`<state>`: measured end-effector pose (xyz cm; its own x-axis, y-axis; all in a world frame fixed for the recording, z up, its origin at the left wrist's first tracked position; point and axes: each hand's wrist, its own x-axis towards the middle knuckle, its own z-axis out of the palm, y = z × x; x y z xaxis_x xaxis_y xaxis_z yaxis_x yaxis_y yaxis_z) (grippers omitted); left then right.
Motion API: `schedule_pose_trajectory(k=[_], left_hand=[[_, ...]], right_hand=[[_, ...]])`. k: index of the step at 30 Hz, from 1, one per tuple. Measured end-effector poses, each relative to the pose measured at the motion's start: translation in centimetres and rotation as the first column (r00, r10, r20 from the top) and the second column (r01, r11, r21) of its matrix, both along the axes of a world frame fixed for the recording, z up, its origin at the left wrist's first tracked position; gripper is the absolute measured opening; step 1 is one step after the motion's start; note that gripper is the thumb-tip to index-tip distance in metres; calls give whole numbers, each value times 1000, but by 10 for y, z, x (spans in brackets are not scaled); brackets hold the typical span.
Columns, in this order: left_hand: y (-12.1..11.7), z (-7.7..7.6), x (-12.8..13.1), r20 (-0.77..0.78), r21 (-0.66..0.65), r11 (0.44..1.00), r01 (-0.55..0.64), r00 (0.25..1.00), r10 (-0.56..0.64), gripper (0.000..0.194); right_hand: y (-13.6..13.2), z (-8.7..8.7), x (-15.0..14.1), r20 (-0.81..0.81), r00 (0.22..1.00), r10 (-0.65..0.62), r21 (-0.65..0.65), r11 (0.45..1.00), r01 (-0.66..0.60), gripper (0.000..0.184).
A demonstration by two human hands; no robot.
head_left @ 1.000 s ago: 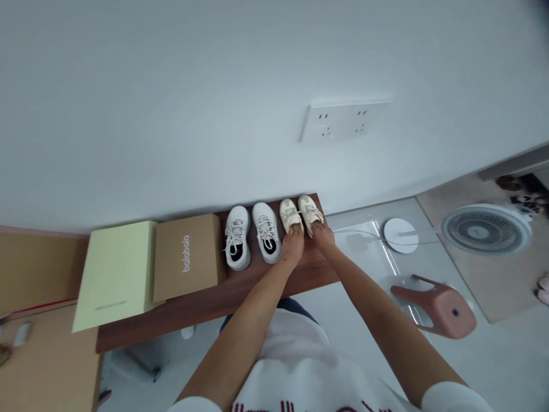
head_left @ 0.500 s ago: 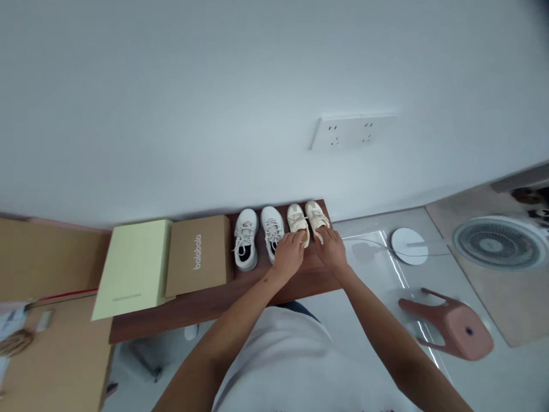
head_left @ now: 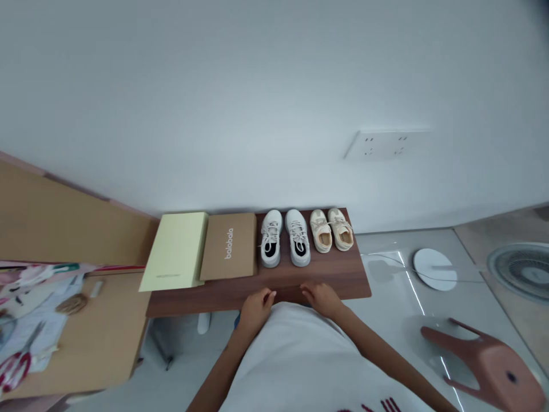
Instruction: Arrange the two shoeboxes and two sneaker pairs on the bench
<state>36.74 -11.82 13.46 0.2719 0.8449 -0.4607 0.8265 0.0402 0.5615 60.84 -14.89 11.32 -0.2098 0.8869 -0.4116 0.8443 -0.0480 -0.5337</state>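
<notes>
My left hand [head_left: 256, 309] is at the front edge of a brown wooden table [head_left: 283, 289], its fingers loosely bent and nothing held. My right hand [head_left: 323, 298] is at the same edge, a short way to the right, likewise empty with slightly parted fingers. Beyond my hands stand two pairs of shoes, toes toward the wall. The larger pair is white sneakers, a left one [head_left: 271, 229] and a right one [head_left: 297, 229], with laces and dark insoles. To their right is a smaller cream pair, one shoe [head_left: 319, 226] beside the other [head_left: 341, 226]. Neither hand touches a shoe.
Left of the sneakers lie a brown balabala box [head_left: 240, 243] and a pale yellow box [head_left: 176, 246]. A cardboard-coloured desk [head_left: 103, 326] with scissors [head_left: 17, 366] is at far left. A pink stool [head_left: 493, 360] and a fan [head_left: 521, 272] are at right; a socket plate [head_left: 388, 143] is on the wall.
Both hands have let go of the cream shoes and drawn back to the table's front edge. The cream shoes stay side by side. The view has shifted left.
</notes>
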Motion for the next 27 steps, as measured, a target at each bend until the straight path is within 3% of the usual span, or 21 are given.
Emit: schedule_pose_trajectory(k=[5, 9, 12, 17, 22, 27], left_hand=[[9, 3, -33, 51, 61, 998, -11, 999, 8, 30], [18, 7, -63, 144, 110, 994, -5, 990, -11, 29], [25, 7, -96, 191, 149, 988, -44, 981, 15, 29], [37, 5, -150, 229, 205, 969, -142, 969, 93, 31], [48, 5, -205, 254, 244, 957, -158, 963, 94, 31], [64, -5, -277, 233, 320, 909, -267, 952, 197, 31]], right_hand=[[17, 8, -32, -6, 999, 49, 6, 999, -48, 30], [35, 8, -68, 24, 1000, 6, 71, 997, -7, 33], [53, 1, -98, 77, 995, -57, 101, 994, 49, 35], [90, -20, -138, 305, 944, -129, 75, 991, 111, 46], [107, -30, -146, 442, 885, -146, 18, 988, 154, 26], [100, -20, -145, 438, 847, -300, 60, 950, 305, 26]])
